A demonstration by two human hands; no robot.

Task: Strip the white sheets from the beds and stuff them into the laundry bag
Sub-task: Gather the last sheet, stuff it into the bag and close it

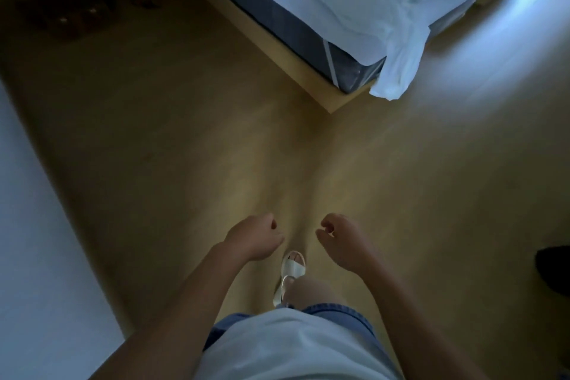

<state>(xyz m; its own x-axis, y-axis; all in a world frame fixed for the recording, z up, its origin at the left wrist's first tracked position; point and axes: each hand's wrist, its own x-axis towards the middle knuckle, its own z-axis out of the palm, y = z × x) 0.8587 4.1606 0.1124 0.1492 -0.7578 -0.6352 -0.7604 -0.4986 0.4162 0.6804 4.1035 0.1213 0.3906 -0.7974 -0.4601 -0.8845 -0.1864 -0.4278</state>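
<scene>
A crumpled white sheet (391,6) lies loose on the bed (265,6) at the top right, and one end hangs over the bed's near corner down to the floor. Well short of the bed, my left hand (254,237) and my right hand (340,241) hang in front of me above the floor. Their fingers are loosely curled and they hold nothing. No laundry bag can be made out.
The bed has a dark mattress side on a low wooden base (327,99). A white wall (34,225) runs along the left. A dim dark shape (68,14) lies on the floor at top left and a black object (555,268) at the right edge. My sandalled foot (293,268) is on the wooden floor.
</scene>
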